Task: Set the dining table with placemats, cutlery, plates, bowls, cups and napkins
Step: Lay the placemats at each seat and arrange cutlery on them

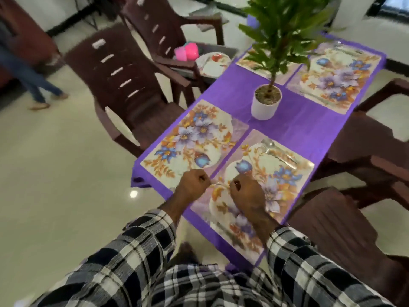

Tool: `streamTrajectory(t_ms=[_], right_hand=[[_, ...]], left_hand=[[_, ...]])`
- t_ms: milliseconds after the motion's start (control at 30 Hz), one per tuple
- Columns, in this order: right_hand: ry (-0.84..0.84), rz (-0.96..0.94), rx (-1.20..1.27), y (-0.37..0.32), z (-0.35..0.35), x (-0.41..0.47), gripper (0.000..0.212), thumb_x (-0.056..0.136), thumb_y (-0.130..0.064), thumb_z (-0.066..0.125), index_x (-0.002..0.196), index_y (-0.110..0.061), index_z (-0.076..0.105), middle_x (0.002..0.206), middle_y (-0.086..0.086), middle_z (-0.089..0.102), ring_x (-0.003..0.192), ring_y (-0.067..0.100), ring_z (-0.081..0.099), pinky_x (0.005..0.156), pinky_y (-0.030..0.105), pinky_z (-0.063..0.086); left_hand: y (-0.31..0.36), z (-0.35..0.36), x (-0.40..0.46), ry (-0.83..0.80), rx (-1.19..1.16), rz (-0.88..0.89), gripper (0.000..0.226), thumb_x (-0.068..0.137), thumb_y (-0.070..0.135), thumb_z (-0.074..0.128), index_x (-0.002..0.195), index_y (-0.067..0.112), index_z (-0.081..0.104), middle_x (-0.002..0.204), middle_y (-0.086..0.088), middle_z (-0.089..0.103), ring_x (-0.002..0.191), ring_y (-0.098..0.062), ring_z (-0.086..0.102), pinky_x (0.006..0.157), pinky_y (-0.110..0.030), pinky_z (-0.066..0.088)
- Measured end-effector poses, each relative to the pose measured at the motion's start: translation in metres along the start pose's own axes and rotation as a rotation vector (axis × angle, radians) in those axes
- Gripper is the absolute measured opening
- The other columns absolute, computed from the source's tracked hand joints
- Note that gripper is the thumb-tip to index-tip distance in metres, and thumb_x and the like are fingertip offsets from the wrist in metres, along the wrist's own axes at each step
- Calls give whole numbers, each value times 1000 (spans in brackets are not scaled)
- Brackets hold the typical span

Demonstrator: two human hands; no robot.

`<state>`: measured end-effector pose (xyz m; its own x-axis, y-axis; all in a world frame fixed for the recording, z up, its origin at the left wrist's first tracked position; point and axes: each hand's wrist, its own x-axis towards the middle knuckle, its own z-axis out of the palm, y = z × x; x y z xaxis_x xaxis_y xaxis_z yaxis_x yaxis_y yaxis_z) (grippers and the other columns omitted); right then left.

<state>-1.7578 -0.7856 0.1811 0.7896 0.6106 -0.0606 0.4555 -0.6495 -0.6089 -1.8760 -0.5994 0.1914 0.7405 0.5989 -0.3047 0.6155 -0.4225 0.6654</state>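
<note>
Cutlery [279, 153] lengthwise along near placemat's [261, 191] far edge

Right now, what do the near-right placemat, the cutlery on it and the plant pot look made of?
Placemat: probably laminated plastic or coated paper; flat, glossy floral print.
Cutlery: likely polished steel; silvery glints.
Plant pot: matte white, ceramic or plastic; cannot tell which.

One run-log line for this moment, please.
placemats: four down | cutlery: near-right mat | left hand, right hand: fingers curled, contents unclear
</note>
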Motion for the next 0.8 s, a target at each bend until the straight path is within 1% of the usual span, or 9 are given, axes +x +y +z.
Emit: streamTrajectory(t_ms=[33,100,167,233,333,400,500,633,800], right_hand=[[-25,-41,-11,-11,9,-4,25,96,-36,58,84,-15,65,81,12,67,78,40,65,62,41,45],[-92,-101,-26,-35,26,-10,22,98,-33,59,85,-15,64,84,11,68,81,38,65,64,37,42],[-140,-155,-44,-68,49,-13,21,100,-32,60,88,-16,65,87,10,69,83,37,65,67,35,41],[-187,-187,-82,-103,75,-15,22,99,-36,60,87,-18,64,85,7,69,82,35,64,66,37,45],[-239,-242,-104,-169,125,-22,23,97,-40,59,86,-20,64,87,5,70,85,33,64,69,40,47],[-260,-252,-145,-215,158,-28,24,98,-39,57,89,-18,66,91,7,71,88,34,65,72,41,48],[-253,-269,-192,-289,205,-36,23,99,-34,57,96,-14,69,100,12,73,94,37,67,78,43,50],[-290,-234,-273,-370,240,-37,28,98,-37,55,103,-13,69,107,11,74,101,36,68,81,42,51],[-287,-360,-353,-440,277,-4,23,94,-35,55,97,-15,68,101,10,68,94,34,66,80,43,54]], left_hand=[[-16,-10,-10,32,-52,-36,26,82,38,69,72,14,68,62,5,66,64,-21,69,66,-36,59],[-46,-34,-29,102,-156,-117,30,85,40,73,74,13,68,64,1,69,61,-20,72,64,-42,62],[-87,-62,-45,181,-192,-154,36,84,50,73,73,16,68,64,2,70,63,-21,73,67,-45,62],[-121,-89,-58,223,-247,-191,36,81,54,73,72,20,67,63,2,70,62,-23,72,69,-46,62],[-174,-130,-76,284,-355,-220,30,80,49,75,71,21,68,64,-2,71,58,-26,71,69,-50,64],[-214,-156,-83,303,-377,-224,28,80,46,76,72,21,69,62,-4,70,57,-27,71,66,-50,64],[-282,-205,-95,308,-321,-235,24,83,46,76,73,24,69,63,2,71,61,-22,72,65,-46,64],[-344,-273,-114,364,-263,-290,24,81,55,72,74,32,67,66,9,70,65,-15,73,68,-41,63],[-386,-330,-95,416,-237,-364,21,84,48,76,72,33,66,74,10,70,69,-15,70,70,-38,63]])
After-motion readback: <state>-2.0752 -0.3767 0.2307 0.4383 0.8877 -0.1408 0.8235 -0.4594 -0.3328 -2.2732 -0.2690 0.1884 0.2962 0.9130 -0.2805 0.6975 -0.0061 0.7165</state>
